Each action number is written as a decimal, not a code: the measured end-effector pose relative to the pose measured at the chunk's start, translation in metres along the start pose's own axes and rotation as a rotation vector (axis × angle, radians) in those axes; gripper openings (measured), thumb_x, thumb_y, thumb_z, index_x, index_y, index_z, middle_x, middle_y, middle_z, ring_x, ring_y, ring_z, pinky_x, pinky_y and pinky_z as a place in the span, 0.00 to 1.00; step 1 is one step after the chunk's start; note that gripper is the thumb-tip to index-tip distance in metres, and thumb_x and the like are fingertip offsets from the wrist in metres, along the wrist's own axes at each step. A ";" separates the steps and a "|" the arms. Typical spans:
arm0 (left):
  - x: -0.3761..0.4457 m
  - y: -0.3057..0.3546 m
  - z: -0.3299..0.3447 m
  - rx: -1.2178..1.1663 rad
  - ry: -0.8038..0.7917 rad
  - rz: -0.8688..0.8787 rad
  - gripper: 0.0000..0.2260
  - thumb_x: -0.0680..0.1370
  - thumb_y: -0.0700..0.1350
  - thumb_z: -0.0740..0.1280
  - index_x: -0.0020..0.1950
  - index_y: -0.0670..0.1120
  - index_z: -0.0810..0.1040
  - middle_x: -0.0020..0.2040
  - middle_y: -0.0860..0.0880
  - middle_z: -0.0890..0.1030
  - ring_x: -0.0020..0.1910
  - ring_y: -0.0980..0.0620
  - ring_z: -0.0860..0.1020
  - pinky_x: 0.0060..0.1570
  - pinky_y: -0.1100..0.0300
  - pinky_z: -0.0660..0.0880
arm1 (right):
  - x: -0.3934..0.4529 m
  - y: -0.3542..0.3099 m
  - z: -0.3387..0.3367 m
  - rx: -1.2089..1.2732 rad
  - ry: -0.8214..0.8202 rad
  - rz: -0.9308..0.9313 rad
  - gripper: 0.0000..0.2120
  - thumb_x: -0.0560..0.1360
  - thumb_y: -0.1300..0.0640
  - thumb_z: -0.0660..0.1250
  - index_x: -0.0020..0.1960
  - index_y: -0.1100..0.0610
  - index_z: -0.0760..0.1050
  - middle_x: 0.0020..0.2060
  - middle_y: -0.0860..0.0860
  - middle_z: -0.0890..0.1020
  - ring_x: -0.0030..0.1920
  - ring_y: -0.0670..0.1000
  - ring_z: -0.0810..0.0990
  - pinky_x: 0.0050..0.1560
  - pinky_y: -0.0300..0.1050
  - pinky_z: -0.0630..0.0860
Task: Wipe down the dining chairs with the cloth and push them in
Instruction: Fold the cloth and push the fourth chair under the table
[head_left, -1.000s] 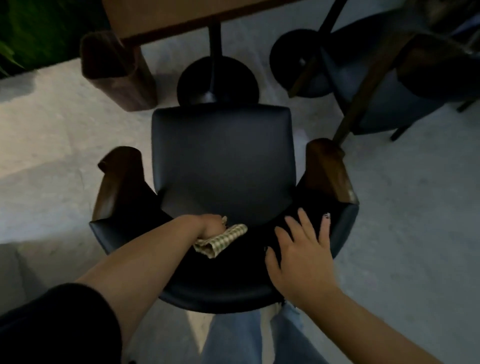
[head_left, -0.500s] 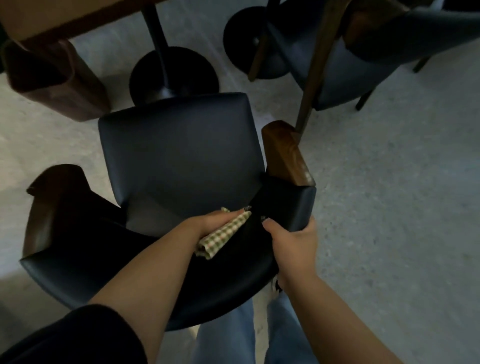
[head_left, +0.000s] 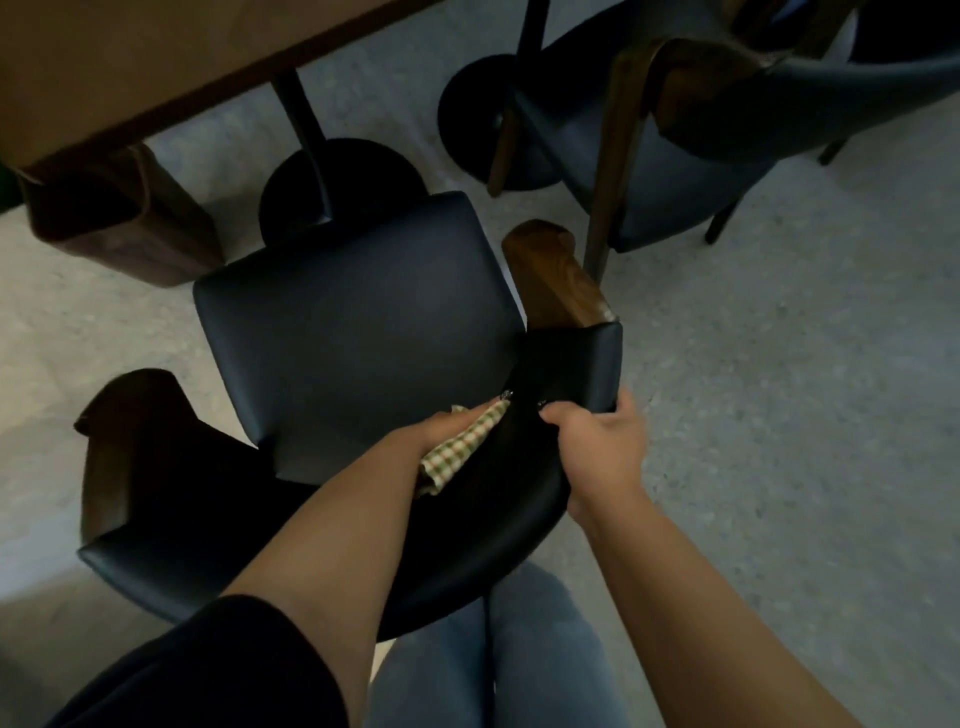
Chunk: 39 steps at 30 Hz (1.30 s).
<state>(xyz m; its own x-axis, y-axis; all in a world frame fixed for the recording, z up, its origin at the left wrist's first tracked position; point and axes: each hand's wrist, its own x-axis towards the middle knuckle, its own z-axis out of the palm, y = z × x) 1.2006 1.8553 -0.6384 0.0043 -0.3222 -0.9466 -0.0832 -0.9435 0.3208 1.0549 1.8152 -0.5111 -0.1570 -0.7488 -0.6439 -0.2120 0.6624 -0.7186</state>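
A dark padded dining chair (head_left: 353, 312) with wooden armrests stands below me, its curved backrest nearest to my legs. My left hand (head_left: 447, 428) holds a green-and-white checked cloth (head_left: 460, 449) against the inner side of the backrest, close to the right armrest (head_left: 553, 275). My right hand (head_left: 597, 441) grips the top edge of the backrest at its right end, fingers curled over the rim. The left armrest (head_left: 119, 441) sits at the lower left.
A wooden table (head_left: 130, 57) on black pedestal bases (head_left: 337, 182) stands beyond the chair. A second dark chair (head_left: 675, 156) is at the upper right. A brown wooden block (head_left: 114, 218) sits at the left. Grey floor (head_left: 779, 389) spreads to the right.
My right hand went from lying flat on the backrest to gripping its right end. The cloth hand slid right along the backrest. The chair now sits turned in view.
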 end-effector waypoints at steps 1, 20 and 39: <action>0.001 0.010 0.000 -0.008 0.009 -0.006 0.54 0.65 0.79 0.60 0.80 0.46 0.55 0.79 0.48 0.58 0.76 0.46 0.61 0.76 0.51 0.56 | 0.009 -0.007 0.000 0.004 -0.018 -0.006 0.21 0.66 0.67 0.72 0.55 0.50 0.76 0.44 0.51 0.82 0.43 0.51 0.81 0.44 0.48 0.81; 0.044 0.154 -0.024 -0.167 0.060 0.136 0.50 0.63 0.79 0.62 0.77 0.50 0.65 0.75 0.49 0.67 0.73 0.49 0.66 0.75 0.51 0.58 | 0.123 -0.122 0.011 -0.015 -0.125 -0.025 0.28 0.68 0.67 0.70 0.65 0.50 0.73 0.45 0.50 0.82 0.43 0.49 0.80 0.37 0.42 0.78; 0.062 0.203 -0.058 -0.237 -0.015 0.062 0.27 0.83 0.59 0.55 0.74 0.41 0.68 0.69 0.44 0.73 0.69 0.44 0.71 0.36 0.74 0.73 | 0.171 -0.161 0.045 -0.078 -0.166 -0.067 0.30 0.67 0.68 0.71 0.66 0.50 0.73 0.48 0.51 0.82 0.46 0.52 0.81 0.43 0.44 0.80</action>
<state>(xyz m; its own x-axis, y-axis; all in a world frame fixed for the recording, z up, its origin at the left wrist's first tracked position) 1.2421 1.6390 -0.6297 -0.0081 -0.3805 -0.9248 0.1536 -0.9143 0.3748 1.1054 1.5811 -0.5171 0.0203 -0.7729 -0.6342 -0.2920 0.6021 -0.7431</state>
